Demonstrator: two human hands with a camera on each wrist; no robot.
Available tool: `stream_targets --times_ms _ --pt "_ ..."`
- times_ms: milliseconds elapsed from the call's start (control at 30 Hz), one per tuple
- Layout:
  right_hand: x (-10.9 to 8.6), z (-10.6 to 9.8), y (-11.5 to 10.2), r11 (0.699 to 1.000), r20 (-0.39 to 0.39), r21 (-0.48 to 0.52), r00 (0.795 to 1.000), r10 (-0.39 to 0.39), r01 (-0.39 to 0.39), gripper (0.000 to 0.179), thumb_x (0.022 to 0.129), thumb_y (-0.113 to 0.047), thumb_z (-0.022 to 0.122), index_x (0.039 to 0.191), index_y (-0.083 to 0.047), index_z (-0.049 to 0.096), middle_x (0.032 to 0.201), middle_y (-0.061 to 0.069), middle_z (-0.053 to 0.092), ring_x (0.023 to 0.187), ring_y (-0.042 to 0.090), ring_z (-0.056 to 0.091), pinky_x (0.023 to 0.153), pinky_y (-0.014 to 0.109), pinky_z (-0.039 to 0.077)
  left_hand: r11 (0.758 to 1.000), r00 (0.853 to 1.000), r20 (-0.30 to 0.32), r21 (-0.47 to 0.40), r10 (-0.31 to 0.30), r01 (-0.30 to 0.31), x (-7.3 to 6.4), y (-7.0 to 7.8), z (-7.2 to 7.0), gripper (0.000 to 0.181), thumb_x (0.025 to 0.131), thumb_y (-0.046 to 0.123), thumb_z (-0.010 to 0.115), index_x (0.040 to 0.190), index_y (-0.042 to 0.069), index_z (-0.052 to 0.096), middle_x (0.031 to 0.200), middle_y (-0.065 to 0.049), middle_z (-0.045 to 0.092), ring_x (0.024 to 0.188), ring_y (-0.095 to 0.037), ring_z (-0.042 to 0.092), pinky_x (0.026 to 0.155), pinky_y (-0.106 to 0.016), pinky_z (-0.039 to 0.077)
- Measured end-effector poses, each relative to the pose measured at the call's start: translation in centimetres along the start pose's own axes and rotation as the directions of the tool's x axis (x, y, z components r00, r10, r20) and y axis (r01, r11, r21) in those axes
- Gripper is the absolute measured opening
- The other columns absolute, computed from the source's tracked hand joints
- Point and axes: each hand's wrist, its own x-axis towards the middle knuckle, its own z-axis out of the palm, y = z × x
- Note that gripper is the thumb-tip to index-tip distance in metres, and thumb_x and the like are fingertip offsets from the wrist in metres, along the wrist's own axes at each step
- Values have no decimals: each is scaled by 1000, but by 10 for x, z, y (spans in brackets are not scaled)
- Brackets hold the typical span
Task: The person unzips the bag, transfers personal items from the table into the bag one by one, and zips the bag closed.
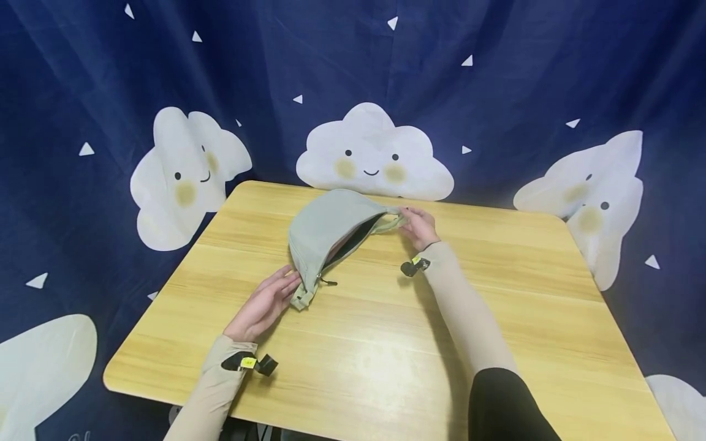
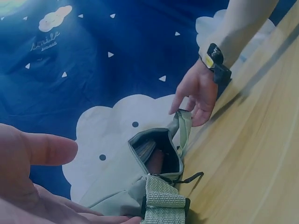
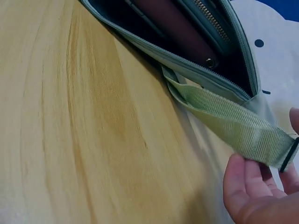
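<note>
A grey-green waist bag [image 1: 336, 220] stands on the table, its zipped mouth gaping toward the person. Inside, the right wrist view shows a maroon item [image 3: 175, 30] with a round snap, beside a dark item with a brass-coloured zip [image 3: 211, 18]. My left hand [image 1: 267, 303] has its fingers extended against the bag's near left end, the thumb held apart. Close to those fingertips are the folded webbing [image 2: 166, 200] and a dark zipper pull [image 2: 194, 177]. At the far right end, my right hand [image 1: 420, 226] pinches the pale green strap [image 3: 238, 123] near its black buckle.
The wood-patterned table [image 1: 375, 343] has rounded corners and spreads out in front of and to the right of the bag. A dark blue curtain [image 1: 265, 73] with clouds and triangles hangs directly behind it. Black camera mounts [image 1: 416, 266] sit on both wrists.
</note>
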Motion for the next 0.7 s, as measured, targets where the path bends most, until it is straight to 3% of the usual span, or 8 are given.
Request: stream_targets --times_ms 133,433,600,700 --pt "-4 -2 2 1000 -28 -24 999 -14 14 61 99 -19 70 150 -1 42 113 -1 59 99 16 66 112 37 50 1000 1000 0 -14 -5 5 2 2 0 66 113 16 31 164 3 -9 173 -21 -4 163 -35 -1 131 -49 -1" --pt "-19 -11 4 998 -42 -21 997 -61 60 48 95 -11 70 136 5 52 107 5 64 90 16 72 94 31 59 999 1000 14 34 9 -9 8 5 -2 64 113 16 31 163 -3 -4 174 -20 -2 162 -35 1 131 -47 0" --pt "-28 -16 4 995 -44 -79 997 -62 58 53 98 -13 66 144 4 45 116 4 58 96 14 67 99 30 57 997 1000 9 75 27 -27 14 9 -7 65 112 16 33 162 -6 -3 173 -23 -2 162 -39 1 131 -50 0" --pt "-33 -20 5 993 -48 -107 997 -60 54 52 100 -13 61 147 2 44 117 3 55 91 11 63 103 32 55 994 999 15 103 37 -39 19 11 -10 68 111 19 36 161 -7 -2 173 -24 -2 161 -40 1 131 -50 -1"
